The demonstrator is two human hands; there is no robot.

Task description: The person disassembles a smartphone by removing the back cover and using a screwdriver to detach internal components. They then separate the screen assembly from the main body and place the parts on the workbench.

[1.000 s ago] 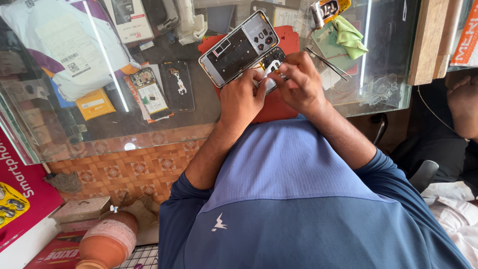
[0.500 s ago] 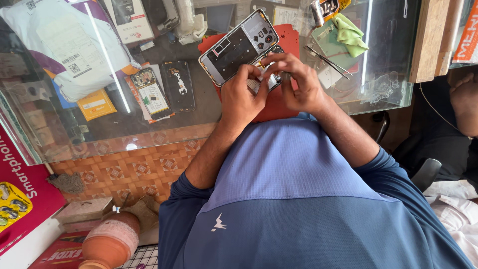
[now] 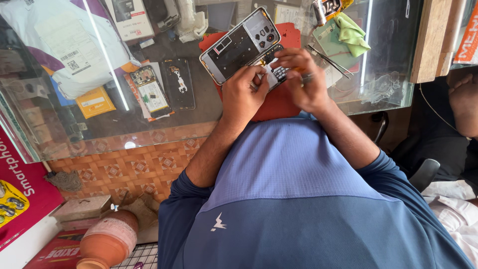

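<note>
Upper middle of the frame, on the red mat (image 3: 279,102), both hands have drawn together: left hand (image 3: 244,92) fingers clamp the opened phone (image 3: 239,47), while right hand (image 3: 306,82) fingers now pinch a small tool (image 3: 304,77) onto its board.

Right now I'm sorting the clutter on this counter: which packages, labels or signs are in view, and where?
White mailer bag, far left, barcode label.
Small white box, top, dark picture.
Yellow packet, under the glass, flat.
Red sign, lower left, white lettering.
</note>
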